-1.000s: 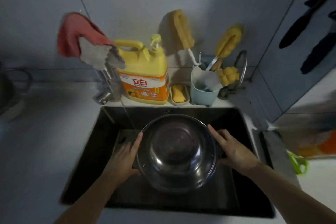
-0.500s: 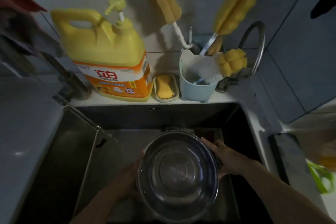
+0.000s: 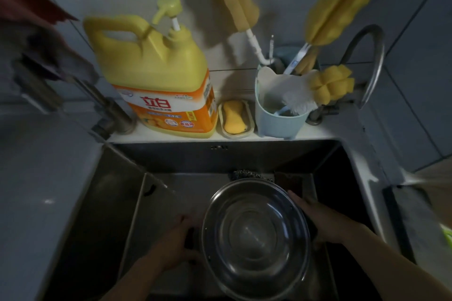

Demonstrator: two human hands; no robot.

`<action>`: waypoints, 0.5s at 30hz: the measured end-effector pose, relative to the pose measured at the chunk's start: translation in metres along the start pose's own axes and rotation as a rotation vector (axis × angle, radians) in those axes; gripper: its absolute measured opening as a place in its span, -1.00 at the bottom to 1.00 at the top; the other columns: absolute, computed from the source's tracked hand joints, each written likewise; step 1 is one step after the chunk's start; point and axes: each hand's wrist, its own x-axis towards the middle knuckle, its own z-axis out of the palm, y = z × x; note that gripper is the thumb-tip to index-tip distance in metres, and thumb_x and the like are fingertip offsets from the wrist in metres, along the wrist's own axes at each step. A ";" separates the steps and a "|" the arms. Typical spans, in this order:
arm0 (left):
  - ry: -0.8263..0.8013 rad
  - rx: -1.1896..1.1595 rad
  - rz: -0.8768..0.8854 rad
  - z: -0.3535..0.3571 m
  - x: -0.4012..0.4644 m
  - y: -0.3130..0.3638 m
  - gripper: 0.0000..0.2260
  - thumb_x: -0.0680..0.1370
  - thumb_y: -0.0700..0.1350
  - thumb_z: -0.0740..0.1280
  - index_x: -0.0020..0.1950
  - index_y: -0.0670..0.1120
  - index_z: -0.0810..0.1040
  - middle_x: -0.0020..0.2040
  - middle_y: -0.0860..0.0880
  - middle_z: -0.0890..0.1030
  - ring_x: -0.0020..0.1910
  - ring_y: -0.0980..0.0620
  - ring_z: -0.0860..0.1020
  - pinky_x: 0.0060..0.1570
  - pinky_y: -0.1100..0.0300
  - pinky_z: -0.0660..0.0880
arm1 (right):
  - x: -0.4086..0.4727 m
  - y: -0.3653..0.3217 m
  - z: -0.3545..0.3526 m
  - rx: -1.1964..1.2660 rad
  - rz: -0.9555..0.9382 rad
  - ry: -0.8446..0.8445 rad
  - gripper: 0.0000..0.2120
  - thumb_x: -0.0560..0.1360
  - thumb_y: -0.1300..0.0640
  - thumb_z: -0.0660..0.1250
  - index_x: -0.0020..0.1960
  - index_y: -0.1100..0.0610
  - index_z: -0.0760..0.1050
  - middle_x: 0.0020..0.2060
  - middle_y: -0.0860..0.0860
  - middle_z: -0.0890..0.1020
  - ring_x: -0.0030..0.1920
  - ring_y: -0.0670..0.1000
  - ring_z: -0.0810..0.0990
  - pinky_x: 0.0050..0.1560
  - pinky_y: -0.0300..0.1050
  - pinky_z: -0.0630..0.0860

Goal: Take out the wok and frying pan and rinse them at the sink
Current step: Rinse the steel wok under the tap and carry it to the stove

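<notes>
A round steel wok (image 3: 255,237) sits low inside the dark sink (image 3: 117,193), its hollow facing up. My left hand (image 3: 178,244) grips a dark handle on the wok's left side. On the right, my right hand (image 3: 322,220) holds the wok's other dark handle, fingers lying along the rim. A thin stream of water (image 3: 168,187) slants from the tap (image 3: 107,110) into the sink left of the wok. No frying pan is in view.
On the ledge behind the sink stand a yellow detergent jug (image 3: 161,80), a soap dish (image 3: 236,117) and a blue cup of brushes (image 3: 281,110). Steel wool (image 3: 247,175) and a dark scouring pad (image 3: 288,179) lie at the sink's back. A cloth (image 3: 36,39) hangs on the tap.
The wok has gone lower into the sink and slightly right. My head has leaned closer and down. My left hand has shifted from the rim onto the left handle.
</notes>
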 end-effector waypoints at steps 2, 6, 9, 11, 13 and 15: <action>0.251 -0.092 -0.089 -0.021 -0.012 0.001 -0.33 0.41 -0.10 0.51 0.44 -0.19 0.31 0.33 -0.10 0.40 0.30 -0.12 0.43 0.17 0.39 0.33 | 0.001 0.004 0.002 -0.012 -0.004 0.014 0.44 0.08 0.01 0.67 0.47 -0.17 -0.43 0.58 0.07 -0.08 0.52 0.06 0.19 0.44 -0.19 0.27; 0.948 -0.193 -0.148 -0.094 -0.035 0.002 -0.66 0.54 -0.15 0.35 0.30 -0.16 0.44 0.08 -0.11 0.57 0.05 -0.07 0.55 0.07 0.01 0.48 | 0.001 0.002 0.000 0.012 -0.001 0.015 0.42 0.07 0.02 0.67 0.47 -0.19 -0.39 0.57 0.05 -0.02 0.50 0.06 0.23 0.42 -0.18 0.31; 1.088 -0.404 -0.213 -0.136 -0.036 0.007 -0.46 0.59 0.02 0.24 0.52 -0.04 0.14 0.44 -0.15 0.32 0.38 -0.12 0.35 0.35 -0.15 0.30 | 0.000 0.000 0.001 0.045 0.005 0.007 0.44 0.05 -0.06 0.66 0.54 -0.08 -0.35 0.57 0.07 0.00 0.52 0.03 0.19 0.44 -0.27 0.22; 1.062 -0.440 -0.191 -0.155 -0.030 0.017 -0.47 0.61 0.08 0.18 0.53 0.05 0.07 0.49 -0.07 0.26 0.43 -0.08 0.30 0.38 -0.16 0.26 | -0.001 -0.002 0.002 0.052 0.005 0.009 0.46 0.02 -0.16 0.65 0.54 -0.04 -0.35 0.56 0.10 0.04 0.53 0.04 0.18 0.44 -0.29 0.18; 1.034 -0.451 -0.138 -0.165 -0.023 0.028 -0.60 0.63 0.04 0.14 0.47 0.05 0.21 0.35 -0.08 0.41 0.31 -0.07 0.41 0.31 -0.12 0.34 | -0.002 -0.002 0.003 0.057 0.026 0.015 0.44 0.00 -0.22 0.63 0.53 -0.11 -0.34 0.54 0.14 0.08 0.52 0.06 0.20 0.44 -0.28 0.19; 1.040 -0.430 -0.118 -0.167 -0.016 0.041 -0.70 0.65 0.00 0.11 0.35 -0.04 0.33 0.15 -0.08 0.48 0.12 -0.02 0.47 0.18 0.00 0.38 | -0.003 -0.002 0.004 0.049 0.030 0.027 0.42 0.00 -0.23 0.61 0.48 -0.18 -0.37 0.52 0.15 0.14 0.50 0.08 0.24 0.44 -0.23 0.23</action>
